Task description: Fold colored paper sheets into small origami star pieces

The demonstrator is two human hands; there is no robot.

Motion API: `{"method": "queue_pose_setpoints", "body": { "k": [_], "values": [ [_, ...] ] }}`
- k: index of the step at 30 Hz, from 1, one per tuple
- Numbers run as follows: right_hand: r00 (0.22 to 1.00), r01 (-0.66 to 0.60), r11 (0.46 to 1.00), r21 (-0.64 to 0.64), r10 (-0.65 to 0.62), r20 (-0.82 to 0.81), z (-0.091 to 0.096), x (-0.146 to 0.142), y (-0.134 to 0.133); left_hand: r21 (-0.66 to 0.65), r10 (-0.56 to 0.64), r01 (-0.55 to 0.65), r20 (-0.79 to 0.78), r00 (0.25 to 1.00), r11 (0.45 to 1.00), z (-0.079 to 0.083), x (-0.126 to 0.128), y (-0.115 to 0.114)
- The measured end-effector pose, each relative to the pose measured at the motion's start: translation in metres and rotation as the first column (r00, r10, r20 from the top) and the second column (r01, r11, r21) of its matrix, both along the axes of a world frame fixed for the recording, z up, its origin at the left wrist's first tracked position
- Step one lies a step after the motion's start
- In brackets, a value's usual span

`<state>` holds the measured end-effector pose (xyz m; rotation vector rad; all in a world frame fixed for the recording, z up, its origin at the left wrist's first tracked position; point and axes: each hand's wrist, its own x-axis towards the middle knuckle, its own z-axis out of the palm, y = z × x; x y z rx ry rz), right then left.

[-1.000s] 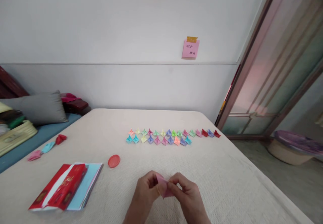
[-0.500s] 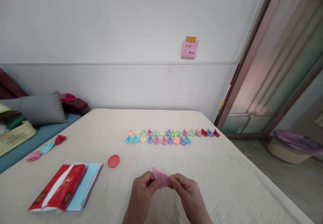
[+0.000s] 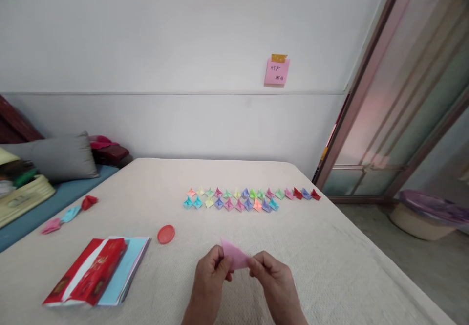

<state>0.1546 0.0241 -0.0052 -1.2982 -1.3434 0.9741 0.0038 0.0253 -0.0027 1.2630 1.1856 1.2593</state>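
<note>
Low at the middle of the table, my left hand (image 3: 210, 276) and my right hand (image 3: 273, 278) pinch a small folded pink paper (image 3: 234, 255) between their fingertips, one hand on each side. The paper is a flat pointed shape with its tip up and to the left. Beyond my hands, two rows of several small folded paper pieces (image 3: 249, 199) in many colours lie on the cream table cover (image 3: 330, 266).
A red packet on a stack of light blue sheets (image 3: 97, 271) lies at the left, with a red round lid (image 3: 166, 234) beside it. Three folded pieces (image 3: 68, 213) lie at the table's left edge. A grey pillow (image 3: 58, 156) is left; a sliding door (image 3: 410, 95) right.
The pink paper was bunched between my fingers a second ago; it is now held out flatter with its point showing. My hands have shifted slightly apart.
</note>
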Motion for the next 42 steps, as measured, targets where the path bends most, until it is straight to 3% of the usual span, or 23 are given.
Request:
{"method": "queue_pose_setpoints", "body": {
  "k": [4,6,8,11,15,23,27,33,39,42],
  "values": [
    [0.999,-0.011,0.999,0.049,0.01,0.038,0.0,0.003,0.001,-0.003,-0.034,0.034,0.028,0.999,0.999,0.002,-0.001,0.001],
    [0.995,0.053,0.982,0.181,-0.067,0.074,-0.004,0.004,0.001,0.006,-0.015,0.015,-0.016,1.0,1.0,0.005,-0.001,-0.001],
    [0.974,0.105,0.914,0.392,-0.174,0.145,-0.008,0.005,0.001,0.037,0.026,-0.022,-0.114,0.993,0.999,0.008,-0.001,-0.004],
    [0.919,0.041,0.787,0.616,-0.271,0.285,-0.013,0.003,-0.001,0.119,0.082,-0.051,-0.278,0.957,0.992,0.011,0.002,-0.009],
    [0.877,-0.04,0.737,0.674,-0.297,0.377,-0.013,0.0,-0.005,0.228,0.191,-0.108,-0.385,0.903,0.968,0.007,0.005,-0.012],
    [0.865,-0.056,0.731,0.68,-0.305,0.399,-0.011,-0.002,-0.007,0.348,0.29,-0.113,-0.513,0.808,0.93,-0.004,0.004,-0.01],
    [0.88,-0.036,0.734,0.678,-0.298,0.37,-0.008,-0.003,-0.008,0.381,0.316,-0.113,-0.527,0.789,0.918,-0.009,0.003,-0.009],
    [0.932,-0.08,0.806,0.586,-0.148,0.331,0.0,-0.006,-0.011,0.368,0.298,-0.114,-0.494,0.817,0.923,-0.014,0.001,-0.008],
    [0.985,-0.135,0.916,0.378,0.084,0.148,0.004,-0.008,-0.013,0.247,0.095,0.019,-0.443,0.891,0.969,-0.004,0.005,-0.01],
    [0.991,-0.123,0.97,0.211,0.13,-0.019,0.007,-0.003,-0.008,0.108,-0.146,0.187,-0.313,0.938,0.976,0.006,0.002,-0.01]
  ]
}}
